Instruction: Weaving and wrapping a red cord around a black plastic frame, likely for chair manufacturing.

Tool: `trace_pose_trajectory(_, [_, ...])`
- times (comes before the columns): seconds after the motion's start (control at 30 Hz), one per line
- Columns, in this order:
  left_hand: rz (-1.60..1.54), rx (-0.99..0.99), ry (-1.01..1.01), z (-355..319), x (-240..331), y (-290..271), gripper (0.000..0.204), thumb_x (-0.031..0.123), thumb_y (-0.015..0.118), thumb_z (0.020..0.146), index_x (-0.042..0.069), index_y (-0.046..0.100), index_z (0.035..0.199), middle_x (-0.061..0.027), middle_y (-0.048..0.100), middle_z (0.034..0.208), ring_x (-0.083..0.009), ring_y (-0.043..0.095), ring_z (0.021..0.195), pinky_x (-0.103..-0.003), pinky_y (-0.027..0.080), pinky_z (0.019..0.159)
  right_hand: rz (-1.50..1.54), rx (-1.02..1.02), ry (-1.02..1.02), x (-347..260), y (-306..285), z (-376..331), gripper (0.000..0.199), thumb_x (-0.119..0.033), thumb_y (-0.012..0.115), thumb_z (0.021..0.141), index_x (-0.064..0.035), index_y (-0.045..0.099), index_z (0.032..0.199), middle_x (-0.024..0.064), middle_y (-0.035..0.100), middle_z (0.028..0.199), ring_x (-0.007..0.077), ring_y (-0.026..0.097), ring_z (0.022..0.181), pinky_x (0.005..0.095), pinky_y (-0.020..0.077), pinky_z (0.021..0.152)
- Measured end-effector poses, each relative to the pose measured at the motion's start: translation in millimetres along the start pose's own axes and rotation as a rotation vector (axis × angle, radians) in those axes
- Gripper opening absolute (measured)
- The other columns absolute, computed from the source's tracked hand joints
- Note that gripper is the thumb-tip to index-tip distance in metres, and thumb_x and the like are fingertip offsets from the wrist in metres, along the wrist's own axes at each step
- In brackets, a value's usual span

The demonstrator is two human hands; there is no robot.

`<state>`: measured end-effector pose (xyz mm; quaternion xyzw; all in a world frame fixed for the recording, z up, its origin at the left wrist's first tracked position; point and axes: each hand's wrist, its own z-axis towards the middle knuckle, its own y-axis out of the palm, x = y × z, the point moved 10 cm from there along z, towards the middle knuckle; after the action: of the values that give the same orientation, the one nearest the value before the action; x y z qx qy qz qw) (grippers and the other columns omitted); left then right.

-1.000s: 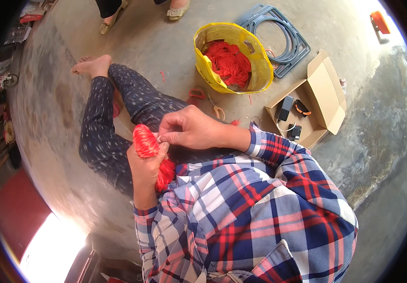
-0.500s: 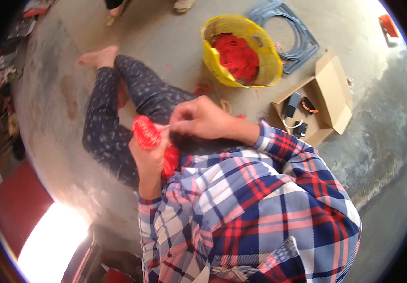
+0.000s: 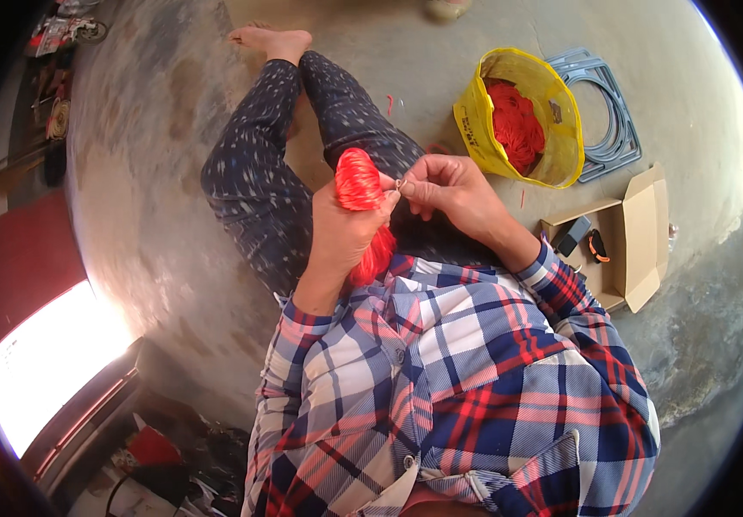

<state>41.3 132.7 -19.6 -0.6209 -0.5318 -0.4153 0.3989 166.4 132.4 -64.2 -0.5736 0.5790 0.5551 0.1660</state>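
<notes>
A bundle of shiny red thread (image 3: 359,179) is wrapped in my left hand (image 3: 346,226). Its rounded end sticks out above the fist, and more red strands hang below near the shirt front. Close beside it, my right hand (image 3: 458,191) pinches with thumb and forefinger at a thin pale loop or strand (image 3: 400,185). The left thumb tip meets this small piece from the other side. Its exact kind is too small to make out. Both hands are held over my lap, above dark speckled trousers (image 3: 255,164).
On the concrete floor ahead right stands a yellow bag (image 3: 565,116) with red thread bundles (image 3: 516,129) inside. Behind it lies a blue-grey frame with coiled hose or cable (image 3: 621,129). An open cardboard box (image 3: 645,233) holds a dark adapter (image 3: 572,235) and an orange-black band (image 3: 597,246).
The view has shifted, so hands, bag and box all appear farther right. My right fingers have changed their pose around the pale piece; the left hand keeps hold of the red bundle.
</notes>
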Motion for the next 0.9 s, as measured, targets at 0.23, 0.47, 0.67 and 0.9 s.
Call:
trace_pose_trajectory(0.23, [0.184, 0.029, 0.123, 1.0, -1.5, -11.8, 0.005, 0.006, 0.067, 0.081, 0.003, 0.062, 0.081, -0.0023, 0.061, 0.066, -0.0109, 0.059, 0.056, -0.027, 0.048, 0.053, -0.213, -0.011, -0.026, -10.3, 10.5, -3.1, 0.018, -0.02, 0.064, 0.093, -0.0035, 0.066, 0.087, -0.0011, 0.062, 0.073, 0.0063, 0.057, 0.064, 0.0237, 0.0497, 0.058])
trace_pose_trajectory(0.47, [-0.047, 0.005, 0.108, -16.9, -8.3, -20.7, 0.006, 0.006, 0.065, 0.079, 0.001, 0.062, 0.077, -0.0041, 0.06, 0.063, -0.0127, 0.059, 0.058, -0.028, 0.048, 0.054, -0.212, 0.063, -0.094, -17.1, 14.1, -18.9, 0.017, -0.019, 0.065, 0.093, -0.0026, 0.065, 0.087, -0.0011, 0.06, 0.071, 0.0063, 0.056, 0.063, 0.022, 0.0467, 0.06])
trace_pose_trajectory(0.67, [-0.239, -0.026, 0.084, -33.9, -8.8, -19.8, 0.007, 0.003, 0.068, 0.08, 0.0, 0.065, 0.086, -0.0039, 0.062, 0.068, -0.0122, 0.06, 0.059, -0.027, 0.051, 0.056, -0.07, -0.009, -0.148, -22.6, 27.6, -19.3, 0.016, -0.018, 0.063, 0.094, -0.0026, 0.063, 0.088, -0.0008, 0.06, 0.072, 0.0062, 0.054, 0.064, 0.0211, 0.0442, 0.06])
trace_pose_trajectory(0.9, [-0.216, 0.027, 0.174, -40.0, -12.2, -36.5, 0.01, 0.002, 0.071, 0.081, -0.001, 0.067, 0.09, -0.0048, 0.065, 0.072, -0.0114, 0.061, 0.059, -0.027, 0.052, 0.057, -0.362, -0.113, -0.117, -22.9, 60.5, -21.0, 0.021, -0.024, 0.06, 0.095, -0.003, 0.061, 0.09, -0.0033, 0.057, 0.076, 0.005, 0.052, 0.066, 0.0211, 0.0437, 0.059])
